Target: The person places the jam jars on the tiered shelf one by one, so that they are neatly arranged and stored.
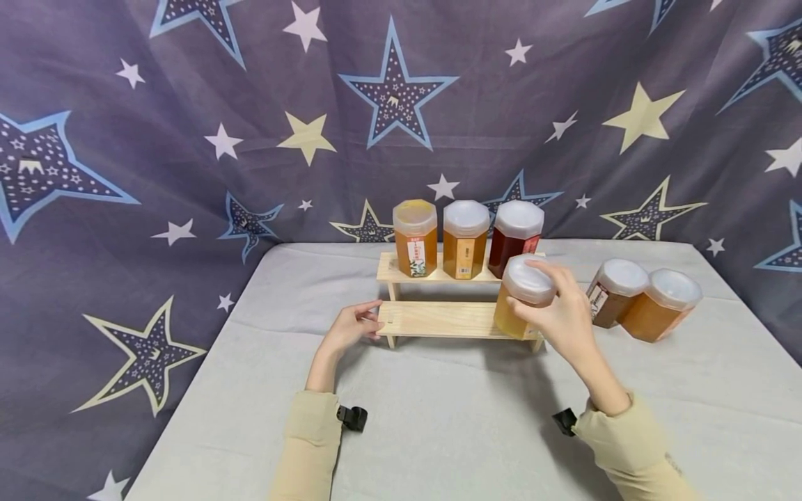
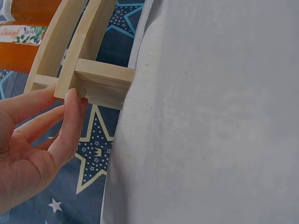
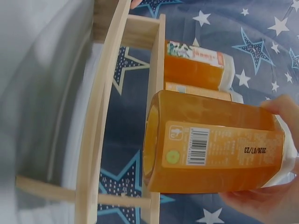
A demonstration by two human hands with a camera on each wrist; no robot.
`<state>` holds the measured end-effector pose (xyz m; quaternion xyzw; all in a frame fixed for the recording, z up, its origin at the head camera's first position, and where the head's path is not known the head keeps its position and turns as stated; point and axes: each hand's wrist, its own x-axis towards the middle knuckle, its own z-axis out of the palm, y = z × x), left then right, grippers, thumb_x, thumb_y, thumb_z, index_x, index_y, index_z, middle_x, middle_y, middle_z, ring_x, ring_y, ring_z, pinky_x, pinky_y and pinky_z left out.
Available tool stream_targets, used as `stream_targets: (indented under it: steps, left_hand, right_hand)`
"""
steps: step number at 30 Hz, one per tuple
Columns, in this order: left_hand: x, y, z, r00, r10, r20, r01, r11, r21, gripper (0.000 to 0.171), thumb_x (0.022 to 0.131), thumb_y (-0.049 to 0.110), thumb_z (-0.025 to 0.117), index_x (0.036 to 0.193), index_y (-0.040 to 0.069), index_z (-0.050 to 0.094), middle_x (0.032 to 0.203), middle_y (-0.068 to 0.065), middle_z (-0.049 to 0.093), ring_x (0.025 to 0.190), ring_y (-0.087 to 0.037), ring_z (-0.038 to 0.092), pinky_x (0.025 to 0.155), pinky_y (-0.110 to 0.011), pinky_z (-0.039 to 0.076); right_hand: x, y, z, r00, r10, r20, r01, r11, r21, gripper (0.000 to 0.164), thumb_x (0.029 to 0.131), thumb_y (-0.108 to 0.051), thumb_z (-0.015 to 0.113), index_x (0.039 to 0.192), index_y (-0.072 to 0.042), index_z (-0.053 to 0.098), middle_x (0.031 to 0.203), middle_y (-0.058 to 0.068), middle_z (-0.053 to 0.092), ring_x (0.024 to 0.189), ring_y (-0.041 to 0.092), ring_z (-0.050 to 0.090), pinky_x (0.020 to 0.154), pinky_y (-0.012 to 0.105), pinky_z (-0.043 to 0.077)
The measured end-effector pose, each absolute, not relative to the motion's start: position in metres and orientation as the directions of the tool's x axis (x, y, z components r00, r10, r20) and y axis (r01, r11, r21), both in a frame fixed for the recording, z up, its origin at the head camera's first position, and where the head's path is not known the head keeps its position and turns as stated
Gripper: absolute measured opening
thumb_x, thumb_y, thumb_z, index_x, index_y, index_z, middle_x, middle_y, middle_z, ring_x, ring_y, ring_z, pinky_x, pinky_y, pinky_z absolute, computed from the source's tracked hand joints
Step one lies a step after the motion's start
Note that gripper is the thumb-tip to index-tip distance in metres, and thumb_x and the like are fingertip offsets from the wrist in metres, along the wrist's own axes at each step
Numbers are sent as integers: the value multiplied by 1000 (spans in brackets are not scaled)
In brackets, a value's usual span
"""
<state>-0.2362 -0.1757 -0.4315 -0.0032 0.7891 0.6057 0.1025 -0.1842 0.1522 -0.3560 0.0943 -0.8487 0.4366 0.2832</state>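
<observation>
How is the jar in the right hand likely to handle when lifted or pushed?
The faceted jar looks largely full, so it is probably heavy for its size. Its flat sides should discourage rolling; smooth, glossy walls may feel slippery.

The right hand and the pale amber jar it holds cover the right end of the lower step of the wooden rack and the lower right part of the dark red jar. Toward the tabletop's right edge, a brown jar and an orange jar overlap, hiding their adjoining sides; label lettering there is too small to read. The tabletop's near edge and both sleeves run out of the head view. The left wrist view crops the left hand and a floral-labelled jar; the right wrist view crops the right hand and the rack, the middle jar being mostly hidden.
</observation>
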Motion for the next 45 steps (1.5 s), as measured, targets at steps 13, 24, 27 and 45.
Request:
stream_targets:
  steps: [13,24,27,45]
  left_hand:
    - [-236,-176,-432,-979,130,-160,-122,260,958,50,77,-10,58,126,-5,45,88,-15,53,56,-10,56,64,-31,58]
    - [-236,-177,-432,-975,141,-172,-137,230,964,51,77,-11,57,126,-6,44,86,-12,51,57,-9,56,66,-34,57]
    - [-236,-178,-432,-974,146,-171,-136,223,965,51,77,-11,57,126,-7,44,87,-12,51,57,-9,56,66,-34,57]
    - [-237,-176,-434,-977,149,-154,-120,216,969,51,77,-13,56,125,-8,44,85,-11,50,56,-9,55,62,-26,57]
  right_hand:
    - [-191,120,-355,-820,24,572,-480,517,-709,58,59,-10,80,112,-8,57,117,12,51,103,25,49,85,40,46]
    - [-195,94,-356,-842,12,539,-463,496,-734,58,60,-13,79,113,-10,57,117,11,50,100,27,51,82,42,48]
    - [-197,87,-358,-845,7,534,-459,502,-733,57,61,-15,79,113,-11,57,117,11,50,100,27,51,81,43,48]
    - [-209,52,-365,-844,-32,536,-487,468,-738,54,61,-16,77,111,-12,57,117,10,51,100,25,51,82,42,49]
